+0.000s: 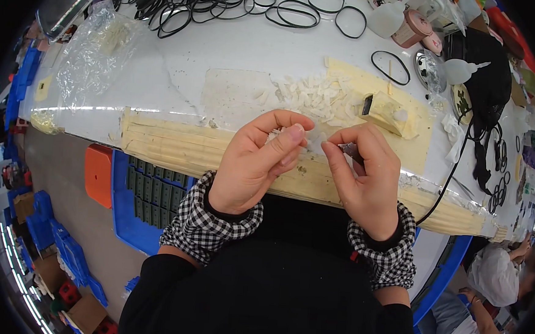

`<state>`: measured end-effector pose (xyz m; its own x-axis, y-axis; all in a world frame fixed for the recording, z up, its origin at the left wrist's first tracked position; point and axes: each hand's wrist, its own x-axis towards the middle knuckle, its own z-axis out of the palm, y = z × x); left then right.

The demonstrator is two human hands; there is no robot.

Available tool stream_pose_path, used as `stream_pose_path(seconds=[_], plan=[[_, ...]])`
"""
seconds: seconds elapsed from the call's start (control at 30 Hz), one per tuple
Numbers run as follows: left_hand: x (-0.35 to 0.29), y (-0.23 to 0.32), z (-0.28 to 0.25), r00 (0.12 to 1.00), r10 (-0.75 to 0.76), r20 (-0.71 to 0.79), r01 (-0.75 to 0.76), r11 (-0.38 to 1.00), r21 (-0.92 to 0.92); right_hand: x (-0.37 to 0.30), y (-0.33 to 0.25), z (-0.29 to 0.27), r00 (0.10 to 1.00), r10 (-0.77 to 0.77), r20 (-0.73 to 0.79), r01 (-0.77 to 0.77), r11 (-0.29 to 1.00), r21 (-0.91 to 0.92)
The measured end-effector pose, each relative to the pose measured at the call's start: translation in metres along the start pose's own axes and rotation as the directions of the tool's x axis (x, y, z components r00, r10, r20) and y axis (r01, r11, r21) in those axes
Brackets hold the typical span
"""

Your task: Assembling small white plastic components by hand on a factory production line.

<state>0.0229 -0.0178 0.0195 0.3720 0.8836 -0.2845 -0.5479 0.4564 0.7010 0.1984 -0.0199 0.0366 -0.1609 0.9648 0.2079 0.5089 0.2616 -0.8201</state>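
Note:
My left hand (259,160) is closed at the near edge of the table, its thumb laid against curled fingers. Small whitish pieces (275,133) show between its fingers. Facing it, my right hand (368,173) pinches thumb to index finger. A small dark, shiny flat piece (349,149) shows inside that hand; its kind is unclear. Between the two hands is a faint translucent bit, and I cannot tell which hand holds it. Just beyond my hands lies a pile of small white translucent strips (320,100). A block wrapped in yellow tape (386,110), with a dark end, stands right of the pile.
Black rubber rings (185,3) heap along the far side. A clear plastic bag (94,52) lies far left. Cups, a black cloth bag (490,76) and a cable crowd the right. Below are a blue crate (121,210) of dark parts and an orange stool (98,175). People sit lower right.

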Motion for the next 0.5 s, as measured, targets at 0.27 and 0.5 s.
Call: stream_pose_path(seconds=[0.27, 0.5], plan=[[0.002, -0.002, 0.004, 0.991, -0.027, 0.134, 0.024, 0.999, 0.024, -0.003, -0.011, -0.009, 0.975, 0.153, 0.16, -0.186, 0.959, 0.214], [0.002, -0.011, -0.004, 0.983, -0.037, 0.182, 0.063, 0.988, -0.138, -0.003, -0.013, -0.012, 0.954, 0.165, 0.251, -0.23, 0.939, 0.255]])
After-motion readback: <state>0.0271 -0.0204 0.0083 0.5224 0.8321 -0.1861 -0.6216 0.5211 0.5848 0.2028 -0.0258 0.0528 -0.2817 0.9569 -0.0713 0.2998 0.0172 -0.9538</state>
